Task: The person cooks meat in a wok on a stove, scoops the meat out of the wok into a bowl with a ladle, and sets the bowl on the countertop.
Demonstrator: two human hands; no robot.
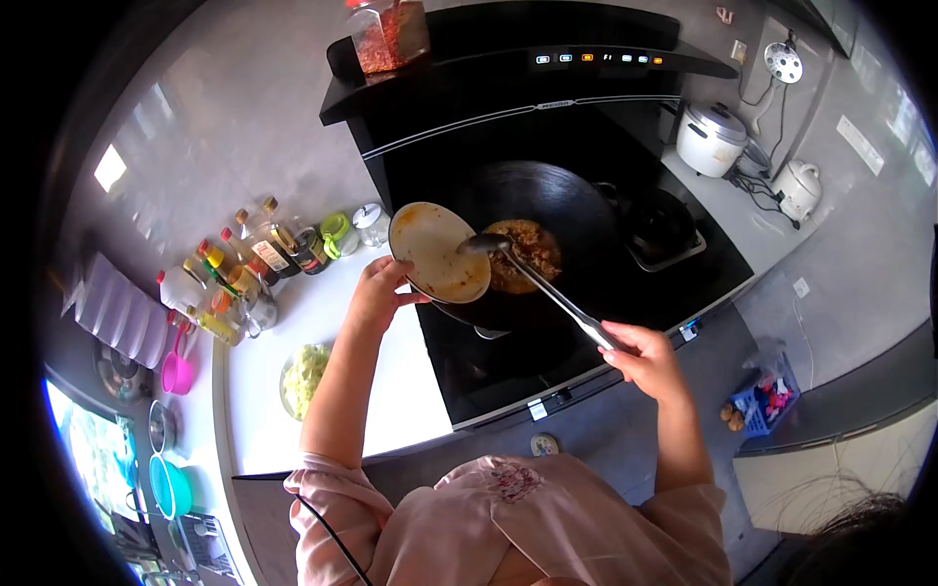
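My left hand (383, 291) grips the rim of a white plate (440, 249), tilted over the left side of a black wok (576, 210). Sauce stains and small bits cling to the plate's face. In my right hand (640, 356) is the handle of a metal ladle (562, 303). Its dark bowl end is against or just over the plate's right part; I cannot tell whether they touch. Below, reddish-brown chopped food (528, 256) lies at the wok's bottom, partly hidden by the plate and ladle.
A bowl of chopped pale green vegetable (307, 379) stands on the white counter (391, 400) at left. Several sauce bottles (264, 244) line the wall. A second black pan (660, 220) sits on the right burner, a rice cooker (710, 139) beyond. The range hood (528, 73) overhangs the back.
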